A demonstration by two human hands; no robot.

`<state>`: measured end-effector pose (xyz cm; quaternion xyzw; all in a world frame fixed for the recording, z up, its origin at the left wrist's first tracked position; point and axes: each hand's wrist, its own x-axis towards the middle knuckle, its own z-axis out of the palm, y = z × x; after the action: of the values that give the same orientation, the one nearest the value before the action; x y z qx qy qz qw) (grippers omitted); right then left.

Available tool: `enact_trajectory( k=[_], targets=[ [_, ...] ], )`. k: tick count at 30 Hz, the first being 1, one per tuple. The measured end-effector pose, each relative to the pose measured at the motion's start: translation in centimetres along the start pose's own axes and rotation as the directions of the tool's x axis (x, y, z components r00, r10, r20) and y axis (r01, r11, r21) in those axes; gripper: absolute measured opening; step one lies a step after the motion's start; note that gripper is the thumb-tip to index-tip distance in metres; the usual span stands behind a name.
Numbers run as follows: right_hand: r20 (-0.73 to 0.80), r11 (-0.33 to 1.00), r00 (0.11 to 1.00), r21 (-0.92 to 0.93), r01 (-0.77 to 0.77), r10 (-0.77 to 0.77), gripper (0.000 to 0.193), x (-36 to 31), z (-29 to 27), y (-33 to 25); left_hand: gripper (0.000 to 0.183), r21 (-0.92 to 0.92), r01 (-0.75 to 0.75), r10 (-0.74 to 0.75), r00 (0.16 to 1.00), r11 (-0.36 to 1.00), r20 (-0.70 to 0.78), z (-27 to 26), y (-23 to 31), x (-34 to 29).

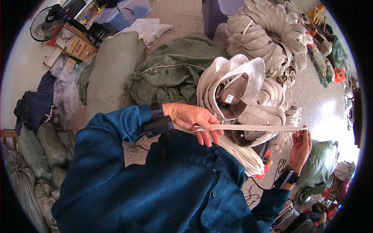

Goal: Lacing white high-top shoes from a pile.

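A flat off-white shoelace (256, 127) is stretched taut, almost level, across the front of my body. My left hand (196, 118) grips one part of it, palm turned up and fingers loosely curled, with a short tail poking out by the thumb. Off to the right, the fingertips of my right hand (300, 149) pinch the other end. Just beyond the lace stand nested light-coloured shoe uppers (211, 83), one showing a brown lining with a small white label. Below the lace, a thick bundle of white laces (244, 158) lies across my lap.
Long curved stacks of beige shoe uppers (258, 40) cover the floor ahead. Left of them are a green cloth sack (175, 66) and a stuffed grey-green sack (114, 70). A purple bin (213, 17) stands at the back, a fan (44, 25) far left, green bags (320, 163) at right.
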<state>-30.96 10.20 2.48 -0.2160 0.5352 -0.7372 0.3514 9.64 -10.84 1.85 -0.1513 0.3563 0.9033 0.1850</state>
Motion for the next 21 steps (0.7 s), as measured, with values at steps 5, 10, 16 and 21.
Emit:
enact_trajectory(
  k=[5,10,16,21],
  targets=[
    [0.001,1.0,1.0,0.019,-0.006,0.006,0.026,-0.4,-0.1,0.0,0.041,-0.008,-0.002,0.002,1.0,1.0,-0.012,-0.5,-0.3,-0.4],
    [0.006,0.999,1.0,0.04,-0.007,0.006,0.025,-0.8,0.2,-0.2,0.038,-0.063,-0.045,0.041,0.997,0.997,-0.067,-0.6,-0.9,-0.5],
    [-0.017,0.999,1.0,0.042,0.02,-0.019,0.024,-1.5,0.6,-0.8,0.038,-0.001,0.015,-0.015,0.997,1.0,-0.071,-0.9,-0.8,-1.4],
    [-0.012,0.999,1.0,0.038,0.012,-0.012,0.024,-2.0,1.1,-0.8,0.038,0.009,0.012,-0.011,0.993,1.0,-0.116,-0.5,-1.2,-2.2]
  ],
)
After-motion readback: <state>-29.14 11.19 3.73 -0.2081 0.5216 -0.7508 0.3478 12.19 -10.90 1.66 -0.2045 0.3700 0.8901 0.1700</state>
